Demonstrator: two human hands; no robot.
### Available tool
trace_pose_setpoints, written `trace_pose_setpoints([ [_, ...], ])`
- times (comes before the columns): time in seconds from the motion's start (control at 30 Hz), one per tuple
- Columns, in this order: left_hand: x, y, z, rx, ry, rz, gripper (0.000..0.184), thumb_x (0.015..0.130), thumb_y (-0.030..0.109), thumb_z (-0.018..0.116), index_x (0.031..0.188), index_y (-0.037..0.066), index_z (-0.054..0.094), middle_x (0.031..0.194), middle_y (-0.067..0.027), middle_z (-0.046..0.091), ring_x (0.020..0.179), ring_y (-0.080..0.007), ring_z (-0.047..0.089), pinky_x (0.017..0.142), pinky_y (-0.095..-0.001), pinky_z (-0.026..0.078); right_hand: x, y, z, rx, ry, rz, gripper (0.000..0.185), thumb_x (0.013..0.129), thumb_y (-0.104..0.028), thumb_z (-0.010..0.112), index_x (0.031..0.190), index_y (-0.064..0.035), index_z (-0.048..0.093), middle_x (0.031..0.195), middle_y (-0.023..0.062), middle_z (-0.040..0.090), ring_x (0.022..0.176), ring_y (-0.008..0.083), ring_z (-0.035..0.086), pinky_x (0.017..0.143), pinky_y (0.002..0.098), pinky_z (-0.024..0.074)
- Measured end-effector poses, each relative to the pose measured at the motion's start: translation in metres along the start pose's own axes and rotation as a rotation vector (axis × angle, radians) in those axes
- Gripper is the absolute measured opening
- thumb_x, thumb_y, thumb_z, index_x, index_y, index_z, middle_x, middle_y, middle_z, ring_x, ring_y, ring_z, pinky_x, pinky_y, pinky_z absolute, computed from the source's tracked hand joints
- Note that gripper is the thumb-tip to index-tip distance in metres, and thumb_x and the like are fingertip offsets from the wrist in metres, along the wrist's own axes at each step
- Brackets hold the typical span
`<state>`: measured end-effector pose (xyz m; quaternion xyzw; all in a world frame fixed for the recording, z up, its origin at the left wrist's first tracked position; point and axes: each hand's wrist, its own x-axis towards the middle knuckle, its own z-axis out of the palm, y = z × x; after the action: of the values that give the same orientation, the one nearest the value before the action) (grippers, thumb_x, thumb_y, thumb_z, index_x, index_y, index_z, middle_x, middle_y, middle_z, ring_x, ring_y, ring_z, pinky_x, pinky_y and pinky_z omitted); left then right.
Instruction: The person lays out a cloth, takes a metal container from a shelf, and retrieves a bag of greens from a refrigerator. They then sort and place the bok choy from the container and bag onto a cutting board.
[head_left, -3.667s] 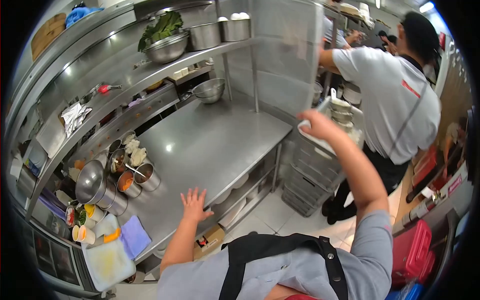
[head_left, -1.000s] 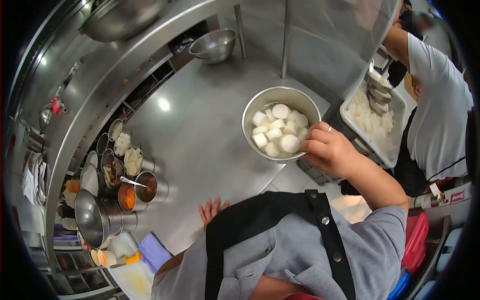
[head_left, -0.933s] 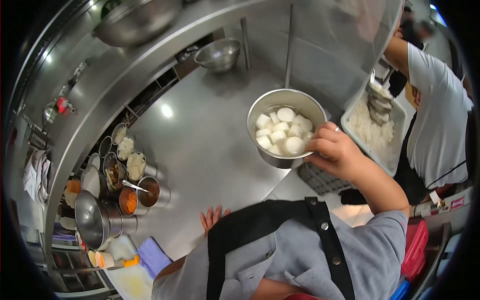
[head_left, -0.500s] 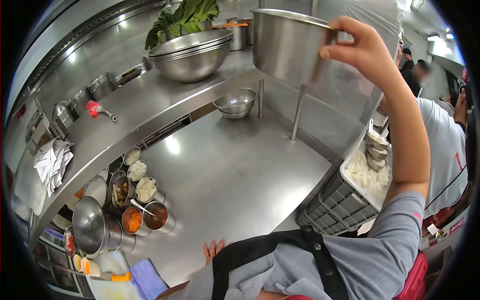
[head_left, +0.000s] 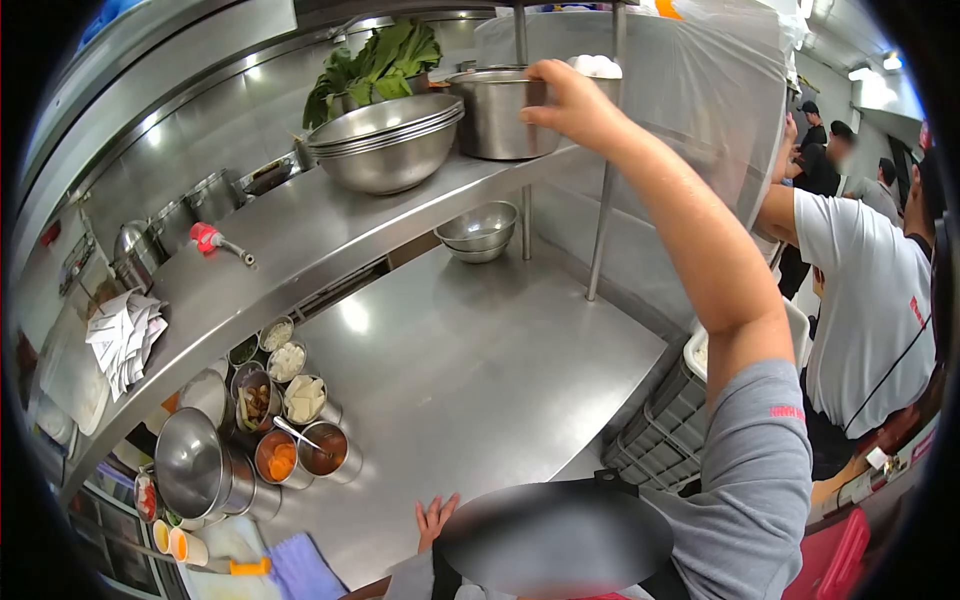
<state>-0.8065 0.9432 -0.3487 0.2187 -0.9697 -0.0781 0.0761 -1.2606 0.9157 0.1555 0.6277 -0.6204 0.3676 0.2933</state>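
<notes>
On the upper steel shelf, my right hand (head_left: 572, 102) is closed on the rim of a deep metal pot (head_left: 495, 118), fingers over the edge and thumb on the outer wall. The pot stands upright beside a stack of wide metal bowls (head_left: 385, 160), its base at the shelf surface. Its inside is hidden from here. Low in the view, my left hand (head_left: 436, 520) rests on the steel worktop (head_left: 450, 390) with fingers spread and nothing in them.
Leafy greens (head_left: 375, 65) stand behind the bowls. Two small bowls (head_left: 478, 232) sit below the shelf. Ingredient containers (head_left: 305, 400) line the left side, near a purple cloth (head_left: 303, 562). Grey crates (head_left: 655, 435) and a person in a white shirt (head_left: 865, 310) are at right.
My right hand has brought the pot left and down from the air onto the shelf beside the stacked bowls. My left hand stays on the worktop. The camera view has shifted slightly.
</notes>
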Motion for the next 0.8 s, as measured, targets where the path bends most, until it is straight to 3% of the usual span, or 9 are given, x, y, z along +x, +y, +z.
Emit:
trace_pose_setpoints([
  [0.13,0.003,-0.006,0.001,0.124,0.186,0.044,0.041,0.086,0.035,0.054,0.127,0.028,0.051,0.132,-0.0054,0.044,0.124,-0.0334,0.035,0.107,-0.062,0.011,-0.033,-0.028,0.01,-0.233,0.3,-0.182,0.048,0.071,-0.009,0.071,0.115,-0.0055,0.051,0.12,0.0136,0.049,0.115,0.0344,0.046,0.096,0.0403,0.0408],
  [0.2,0.004,-0.014,0.015,0.256,0.304,0.118,0.034,0.083,0.034,0.06,0.115,0.027,0.062,0.122,-0.0033,0.053,0.117,-0.0297,0.045,0.108,-0.0588,0.019,-0.072,-0.056,0.002,-0.17,0.207,-0.318,0.043,0.072,-0.008,0.069,0.112,-0.0096,0.054,0.119,0.0139,0.049,0.117,0.0335,0.045,0.099,0.0458,0.0392],
  [0.3,0.004,-0.018,0.021,-0.197,0.181,-0.085,0.025,0.083,0.022,0.06,0.108,0.024,0.062,0.121,0.0017,0.055,0.118,-0.028,0.044,0.105,-0.0586,0.019,-0.164,-0.084,0.009,-0.252,0.04,-0.528,0.037,0.07,-0.012,0.066,0.106,-0.0132,0.057,0.116,0.0127,0.051,0.113,0.0297,0.05,0.099,0.0527,0.0393],
  [0.37,0.018,0.0,0.005,-0.403,0.374,-0.115,0.021,0.08,0.013,0.061,0.1,0.018,0.063,0.115,-0.0012,0.057,0.116,-0.0275,0.046,0.102,-0.0542,0.027,-0.245,-0.098,0.009,-0.128,-0.15,-0.613,0.033,0.073,-0.015,0.061,0.106,-0.0121,0.057,0.11,0.0114,0.054,0.106,0.0282,0.055,0.098,0.0531,0.0409],
  [0.43,0.052,0.042,-0.017,-0.511,0.41,0.02,0.02,0.08,0.009,0.06,0.099,0.015,0.064,0.111,-0.003,0.059,0.112,-0.0274,0.049,0.099,-0.0503,0.032,-0.344,-0.11,0.024,0.006,-0.338,-0.392,0.029,0.075,-0.017,0.057,0.104,-0.0107,0.054,0.103,0.0097,0.055,0.093,0.0238,0.056,0.089,0.0427,0.0458],
  [0.57,0.102,0.136,-0.044,-0.923,0.175,0.283,0.017,0.08,0.002,0.058,0.095,0.007,0.064,0.099,-0.0089,0.062,0.096,-0.0273,0.058,0.087,-0.0364,0.045,-0.562,-0.124,-0.003,-0.191,-1.719,0.583,0.028,0.084,-0.021,0.055,0.11,-0.013,0.062,0.099,0.0107,0.065,0.098,0.0309,0.061,0.076,0.0529,0.0459],
  [0.6,0.11,0.157,-0.044,-0.923,0.125,0.346,0.017,0.08,0.002,0.058,0.095,0.007,0.064,0.099,-0.0089,0.062,0.096,-0.0273,0.058,0.087,-0.0364,0.045,-0.683,-0.106,0.018,-0.263,-1.511,0.848,0.028,0.083,-0.018,0.057,0.109,-0.0139,0.065,0.113,0.0135,0.063,0.105,0.0325,0.06,0.081,0.0463,0.0494],
  [0.67,0.121,0.2,-0.034,-0.832,-0.02,0.522,0.014,0.082,0.001,0.057,0.093,0.005,0.064,0.092,-0.011,0.062,0.086,-0.0264,0.061,0.077,-0.0316,0.048,-0.688,-0.157,-0.101,0.048,-1.33,1.121,0.03,0.078,-0.018,0.061,0.107,-0.0121,0.063,0.1,0.0155,0.065,0.099,0.0341,0.061,0.078,0.0476,0.0477],
  [0.8,0.099,0.299,-0.025,-0.78,-0.265,0.702,0.013,0.082,0.003,0.058,0.093,0.007,0.065,0.091,-0.0103,0.062,0.084,-0.0258,0.061,0.072,-0.0339,0.048,-0.773,-0.229,-0.217,-0.101,-0.847,1.45,0.025,0.076,-0.015,0.063,0.1,-0.0093,0.064,0.097,0.0154,0.065,0.093,0.0339,0.062,0.078,0.0459,0.0488],
])
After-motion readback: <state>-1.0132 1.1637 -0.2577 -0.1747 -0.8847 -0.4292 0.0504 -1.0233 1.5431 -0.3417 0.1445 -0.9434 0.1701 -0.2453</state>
